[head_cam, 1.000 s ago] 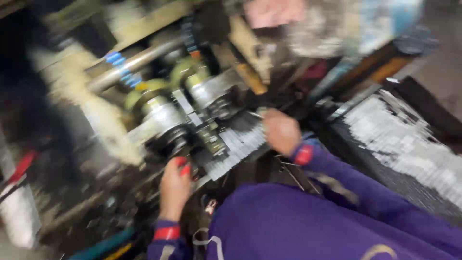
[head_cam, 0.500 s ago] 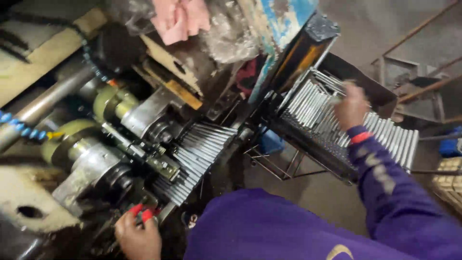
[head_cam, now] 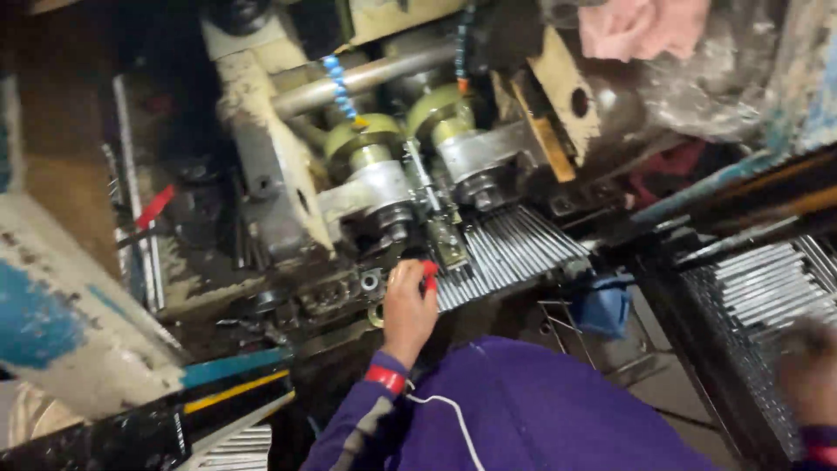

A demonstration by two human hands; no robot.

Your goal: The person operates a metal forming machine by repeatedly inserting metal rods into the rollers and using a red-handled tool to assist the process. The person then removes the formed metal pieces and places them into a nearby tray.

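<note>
My left hand [head_cam: 408, 307] rests against the front of a greasy metal machine [head_cam: 384, 187], fingers closed around a small red-tipped part [head_cam: 429, 272] next to a sloped row of thin metal rods [head_cam: 510, 253]. At the far right edge my right hand [head_cam: 809, 371] is blurred, hovering over a tray of stacked metal rods [head_cam: 754, 288]; what it holds cannot be made out. Purple sleeves with red cuffs cover both arms.
Two round rollers [head_cam: 375, 148] sit on the machine under a blue segmented coolant hose [head_cam: 342, 87]. A pink rag [head_cam: 641, 26] lies at the top right. A blue cloth [head_cam: 602, 305] hangs below the rod ramp. A blue-and-white painted panel [head_cam: 61, 305] stands at left.
The view has swung left, bringing the machine to centre. My left hand stays at the red-tipped part. My right hand has dropped from the rod tray's middle toward the lower right edge.
</note>
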